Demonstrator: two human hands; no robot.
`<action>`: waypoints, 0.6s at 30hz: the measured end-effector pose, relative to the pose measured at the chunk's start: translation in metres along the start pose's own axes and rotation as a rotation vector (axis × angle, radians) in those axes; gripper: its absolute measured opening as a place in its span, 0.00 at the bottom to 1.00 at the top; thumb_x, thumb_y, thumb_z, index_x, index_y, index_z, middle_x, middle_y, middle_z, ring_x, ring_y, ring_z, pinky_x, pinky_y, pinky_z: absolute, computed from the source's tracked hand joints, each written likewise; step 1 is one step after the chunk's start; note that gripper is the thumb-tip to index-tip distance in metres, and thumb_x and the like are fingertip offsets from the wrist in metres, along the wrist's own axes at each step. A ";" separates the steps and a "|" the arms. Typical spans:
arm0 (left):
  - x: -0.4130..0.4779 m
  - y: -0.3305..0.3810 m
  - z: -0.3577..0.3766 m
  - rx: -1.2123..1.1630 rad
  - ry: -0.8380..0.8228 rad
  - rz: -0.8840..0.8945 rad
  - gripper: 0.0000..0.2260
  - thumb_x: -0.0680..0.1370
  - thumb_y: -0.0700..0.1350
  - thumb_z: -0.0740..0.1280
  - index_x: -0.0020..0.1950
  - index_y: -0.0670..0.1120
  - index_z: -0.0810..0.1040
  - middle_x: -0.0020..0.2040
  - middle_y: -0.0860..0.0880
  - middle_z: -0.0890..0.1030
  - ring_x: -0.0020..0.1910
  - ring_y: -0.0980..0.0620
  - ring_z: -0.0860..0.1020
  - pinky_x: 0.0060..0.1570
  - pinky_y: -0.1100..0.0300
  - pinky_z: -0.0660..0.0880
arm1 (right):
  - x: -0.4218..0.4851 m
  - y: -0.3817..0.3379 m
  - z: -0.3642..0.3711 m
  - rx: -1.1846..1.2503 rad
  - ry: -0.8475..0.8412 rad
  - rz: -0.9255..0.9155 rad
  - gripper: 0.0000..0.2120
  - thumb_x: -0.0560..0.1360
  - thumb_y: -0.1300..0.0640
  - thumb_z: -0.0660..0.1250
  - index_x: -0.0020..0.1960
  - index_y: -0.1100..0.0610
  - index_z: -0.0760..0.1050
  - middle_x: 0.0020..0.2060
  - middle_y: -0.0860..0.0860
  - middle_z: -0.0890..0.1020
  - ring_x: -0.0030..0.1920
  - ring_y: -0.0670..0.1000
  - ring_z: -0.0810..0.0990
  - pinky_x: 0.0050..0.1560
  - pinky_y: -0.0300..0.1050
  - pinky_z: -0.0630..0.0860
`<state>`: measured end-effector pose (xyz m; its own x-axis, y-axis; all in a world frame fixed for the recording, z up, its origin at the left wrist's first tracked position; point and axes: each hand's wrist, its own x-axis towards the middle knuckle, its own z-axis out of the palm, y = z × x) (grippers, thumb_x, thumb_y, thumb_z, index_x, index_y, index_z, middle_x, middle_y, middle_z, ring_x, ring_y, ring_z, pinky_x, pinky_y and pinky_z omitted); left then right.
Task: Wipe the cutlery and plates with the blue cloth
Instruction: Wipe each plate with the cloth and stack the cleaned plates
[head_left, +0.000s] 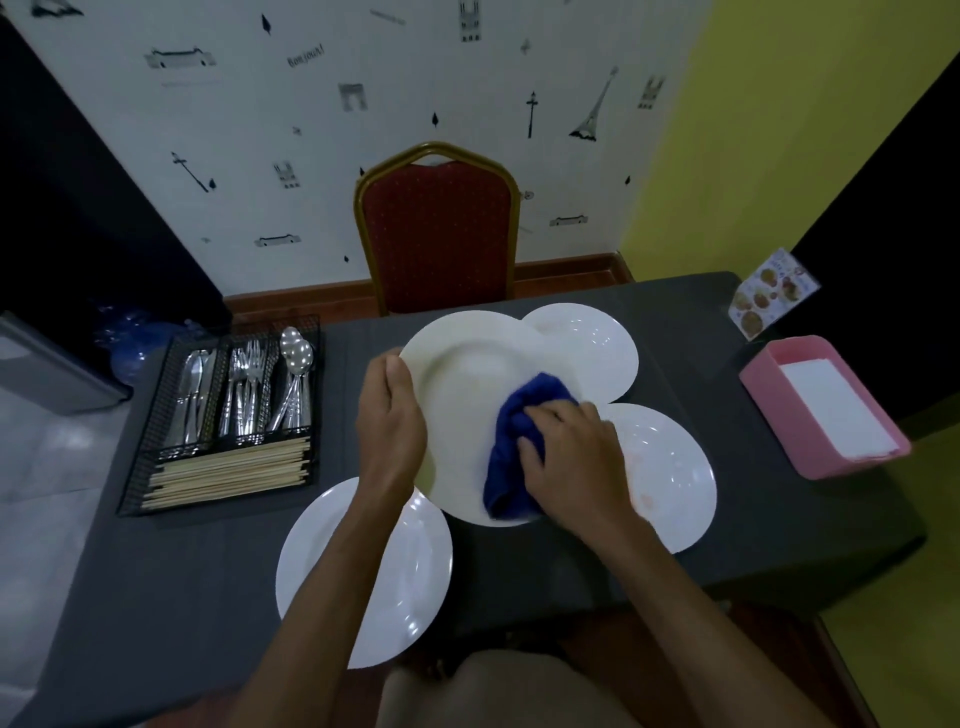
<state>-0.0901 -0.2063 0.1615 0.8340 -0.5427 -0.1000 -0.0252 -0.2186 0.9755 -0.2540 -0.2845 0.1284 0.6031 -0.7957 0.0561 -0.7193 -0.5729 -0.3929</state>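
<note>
My left hand (390, 421) grips the left rim of a white plate (467, 384), held tilted above the table. My right hand (574, 460) holds the bunched blue cloth (511, 441) and presses it on the plate's lower right part. Three more white plates lie on the dark table: one behind the held plate (597, 348), one to the right (670, 473), one at the near left (363, 571) under my left forearm. A black mesh cutlery tray (156, 452) at the left holds knives (195, 395), forks (247, 389), spoons (297, 379) and wooden chopsticks (234, 470).
A pink box (769, 395) with white napkins sits at the table's right edge, with a menu card (771, 293) behind it. A red chair (436, 228) stands at the far side against the patterned wall. The dark tablecloth (197, 571) shows at the near left.
</note>
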 end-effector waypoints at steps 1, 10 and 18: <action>0.002 -0.001 -0.002 0.005 0.016 -0.004 0.12 0.86 0.52 0.52 0.62 0.54 0.74 0.52 0.56 0.77 0.52 0.55 0.77 0.47 0.57 0.72 | -0.012 -0.004 0.002 0.021 -0.032 -0.018 0.16 0.79 0.51 0.64 0.66 0.51 0.78 0.62 0.47 0.80 0.60 0.53 0.74 0.59 0.49 0.70; -0.016 -0.010 0.010 0.039 -0.203 0.016 0.19 0.87 0.52 0.51 0.78 0.58 0.62 0.76 0.57 0.66 0.72 0.58 0.66 0.72 0.55 0.66 | -0.004 -0.044 0.003 0.262 0.030 -0.215 0.11 0.76 0.55 0.67 0.58 0.52 0.76 0.54 0.48 0.81 0.53 0.48 0.76 0.57 0.45 0.73; -0.021 -0.006 -0.010 0.024 -0.088 0.000 0.19 0.87 0.52 0.52 0.78 0.57 0.63 0.70 0.62 0.66 0.70 0.58 0.66 0.69 0.57 0.64 | 0.033 0.018 -0.019 0.132 0.267 0.035 0.14 0.74 0.57 0.71 0.59 0.54 0.76 0.58 0.52 0.76 0.57 0.55 0.72 0.55 0.51 0.72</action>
<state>-0.1017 -0.1859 0.1601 0.7823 -0.6115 -0.1181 -0.0394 -0.2378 0.9705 -0.2541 -0.3248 0.1406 0.4545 -0.8478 0.2732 -0.6764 -0.5281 -0.5134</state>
